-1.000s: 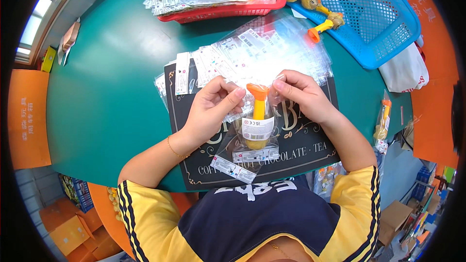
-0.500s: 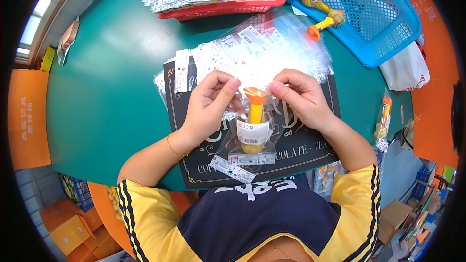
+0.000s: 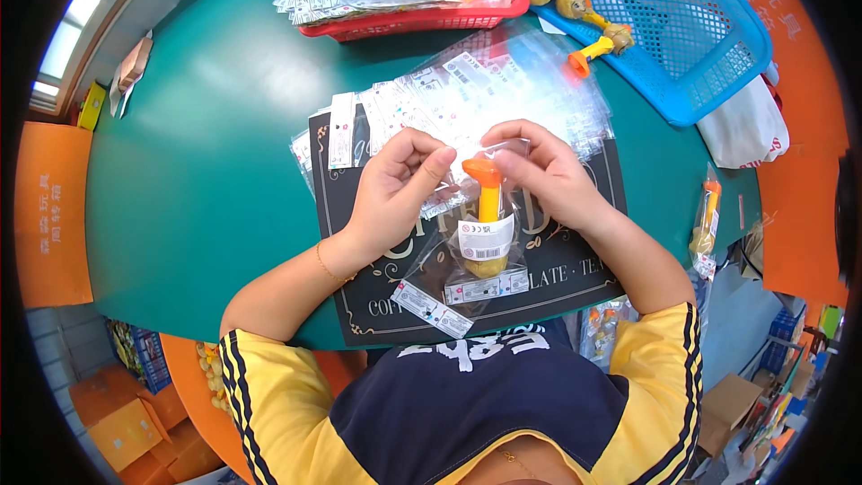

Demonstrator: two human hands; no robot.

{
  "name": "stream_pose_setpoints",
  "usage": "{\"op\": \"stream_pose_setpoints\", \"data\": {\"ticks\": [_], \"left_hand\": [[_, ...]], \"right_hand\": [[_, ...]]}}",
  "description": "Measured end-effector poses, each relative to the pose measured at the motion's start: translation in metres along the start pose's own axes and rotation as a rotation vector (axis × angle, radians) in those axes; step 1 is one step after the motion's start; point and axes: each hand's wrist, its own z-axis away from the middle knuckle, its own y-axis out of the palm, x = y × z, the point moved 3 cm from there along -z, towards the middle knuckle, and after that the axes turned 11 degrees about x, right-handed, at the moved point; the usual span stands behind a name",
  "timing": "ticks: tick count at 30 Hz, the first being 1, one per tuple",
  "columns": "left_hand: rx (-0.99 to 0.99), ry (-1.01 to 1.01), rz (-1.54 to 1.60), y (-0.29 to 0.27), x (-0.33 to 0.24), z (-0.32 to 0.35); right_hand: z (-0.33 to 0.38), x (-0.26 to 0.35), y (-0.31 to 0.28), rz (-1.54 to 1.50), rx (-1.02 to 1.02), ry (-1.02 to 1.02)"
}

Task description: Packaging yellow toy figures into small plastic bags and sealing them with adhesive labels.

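Note:
A yellow toy (image 3: 489, 202) with a flared orange end stands inside a clear plastic bag (image 3: 467, 283), its orange end between my hands. A white label wraps the toy's lower half, above a round yellowish end. My right hand (image 3: 549, 178) pinches the bag's upper edge, thumb beside the orange end. My left hand (image 3: 395, 187) is closed in a pinch at the other side of the bag's mouth; its curled fingers are partly hidden. Under the bag lies a black printed mat (image 3: 575, 301). Another bag's printed strip (image 3: 431, 308) lies at the lower left of the toy.
Flat clear bags (image 3: 404, 112) spread beyond my hands. A red basket (image 3: 413, 25) piled with bags stands behind them. Several yellow toys lean on a blue basket (image 3: 691, 99) at the far right. A bagged toy (image 3: 707, 220) lies at the green table's (image 3: 206, 189) right edge.
The bagged toy has shifted slightly right and tilted, its orange end turning. My right hand has moved left and up, closer to the toy's top. My left hand has moved slightly right.

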Motion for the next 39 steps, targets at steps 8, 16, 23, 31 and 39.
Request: {"op": "stream_pose_setpoints", "data": {"ticks": [8, 16, 23, 31, 39], "left_hand": [[0.133, 0.144, -0.558, 0.015, -0.01, 0.008], [0.484, 0.226, -1.438, 0.035, -0.004, 0.011], [0.429, 0.23, -1.472, 0.033, -0.006, 0.012], [0.393, 0.258, -1.428, 0.039, -0.009, 0.018], [0.382, 0.18, -1.318, 0.038, -0.019, 0.012]], "right_hand": [[0.016, 0.031, -0.044, 0.326, -0.17, -0.038], [0.103, 0.07, -0.206, 1.109, -0.347, 0.282], [0.166, 0.085, -0.226, 1.563, -0.567, 1.025], [0.127, 0.114, -0.182, 1.885, -0.525, 0.7], [-0.024, 0.066, -0.159, 1.9, -0.243, 0.128]]}}
